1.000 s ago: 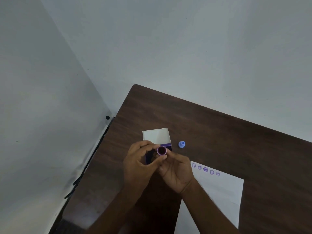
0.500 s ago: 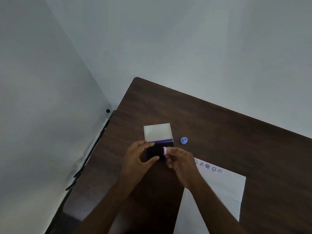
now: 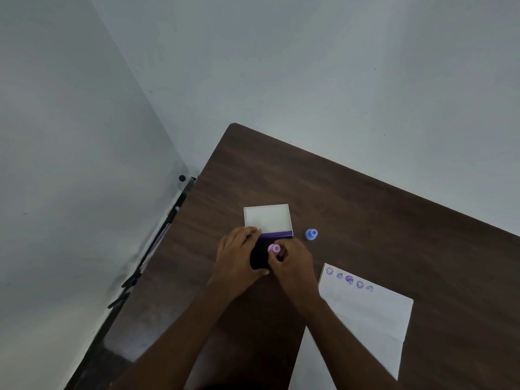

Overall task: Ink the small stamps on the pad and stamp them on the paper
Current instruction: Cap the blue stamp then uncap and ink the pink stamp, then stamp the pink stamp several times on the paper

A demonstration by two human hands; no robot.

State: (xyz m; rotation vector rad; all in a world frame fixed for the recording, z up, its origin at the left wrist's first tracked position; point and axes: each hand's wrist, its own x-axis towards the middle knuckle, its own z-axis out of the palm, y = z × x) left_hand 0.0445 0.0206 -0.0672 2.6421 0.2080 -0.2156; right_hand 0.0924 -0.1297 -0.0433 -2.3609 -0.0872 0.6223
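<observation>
A dark ink pad (image 3: 260, 256) lies open on the brown table (image 3: 365, 215), its white lid (image 3: 267, 219) folded back behind it. My left hand (image 3: 237, 260) grips the pad's left side and near edge. My right hand (image 3: 292, 263) pinches a small pink stamp (image 3: 274, 249) and holds it down on the pad's right part. A small blue stamp (image 3: 311, 234) stands on the table right of the lid. The white paper (image 3: 365, 313) lies to the right, with a row of several purple prints (image 3: 349, 280) along its far edge.
The table's left edge (image 3: 157, 277) runs close to a grey wall, with dark cables and a black frame (image 3: 132, 280) in the gap. Another wall stands behind the table's far edge. The paper's near end passes under my right forearm.
The pink stamp was held up between both hands with its face toward me; my right hand has turned it over and lowered it onto the pad. My left hand moved onto the pad.
</observation>
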